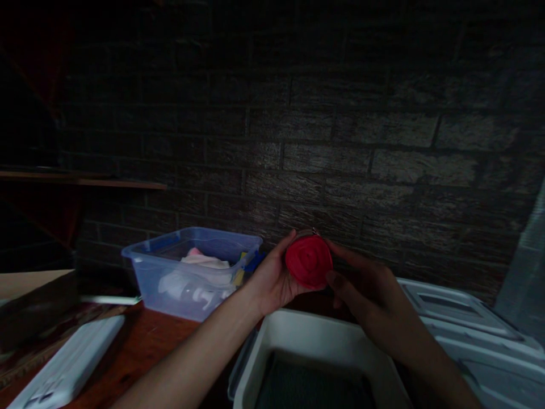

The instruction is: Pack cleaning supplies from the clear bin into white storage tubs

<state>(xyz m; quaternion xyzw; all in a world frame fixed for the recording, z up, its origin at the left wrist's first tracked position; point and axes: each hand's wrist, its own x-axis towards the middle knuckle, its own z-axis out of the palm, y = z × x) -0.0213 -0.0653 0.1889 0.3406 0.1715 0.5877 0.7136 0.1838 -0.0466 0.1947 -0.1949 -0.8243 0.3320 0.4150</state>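
Observation:
A red round coil (310, 261), like a strip or cloth wound into a spiral, is held up in front of the brick wall. My left hand (272, 281) cups it from the left and below, fingers curled around its edge. From the right, my right hand (366, 284) pinches the coil's lower right rim with thumb and finger. A thin, pale edge shows at the coil's top; what it belongs to is unclear. Below both hands stands a white bin (310, 321) with dark fabric (313, 383) inside.
A clear bluish plastic tub (170, 295) with pale cloths and a white pump-like piece stands left on the reddish-brown table (140, 335). A long white case (76, 363) lies nearer. Grey-white lids (468, 318) are at right. A shelf (85, 180) juts from the dark wall.

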